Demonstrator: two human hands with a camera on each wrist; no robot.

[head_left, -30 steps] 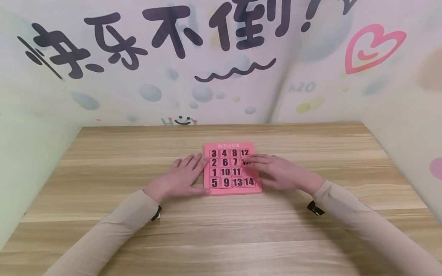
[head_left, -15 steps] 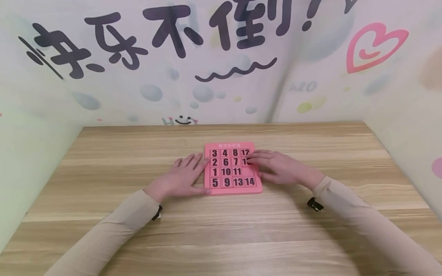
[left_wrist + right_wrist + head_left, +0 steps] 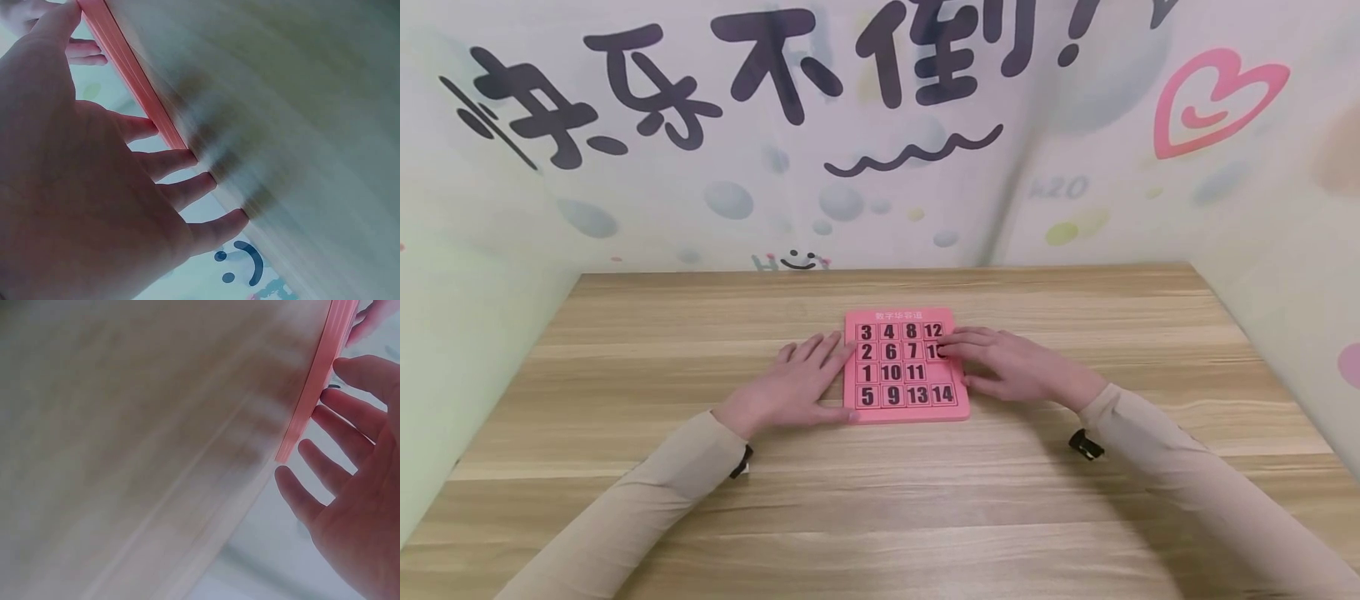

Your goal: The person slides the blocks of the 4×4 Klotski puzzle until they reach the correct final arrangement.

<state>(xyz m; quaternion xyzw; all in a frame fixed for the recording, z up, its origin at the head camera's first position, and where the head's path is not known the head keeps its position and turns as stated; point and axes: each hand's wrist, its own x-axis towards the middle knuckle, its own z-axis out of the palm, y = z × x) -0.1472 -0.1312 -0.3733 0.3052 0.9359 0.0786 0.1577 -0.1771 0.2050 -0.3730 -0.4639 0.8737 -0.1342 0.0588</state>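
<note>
Pink number puzzle (image 3: 901, 416) lay flat on the table (image 3: 880, 517) between my hands. My left hand (image 3: 786, 390) braced its left edge, fingers straight and spread; my right hand (image 3: 1018, 364) gripped nothing, fingers loosely extended over a tile (image 3: 933, 352) just beyond the vacant slot (image 3: 938, 373). Pushing askew, I judged, might jam that tile; too light a brace might let the puzzle skid. Its sides looked ridged and plasticky, its corners rounded, its tiles squarish; pale wood grain streaked the table.

Puzzle (image 3: 902, 372): is lying on the table (image 3: 895, 500)
Left hand (image 3: 793, 383): is touching the puzzle's left edge
Right hand (image 3: 1018, 367): is lying over the right edge
Wall (image 3: 775, 200): is standing at the far side
</note>
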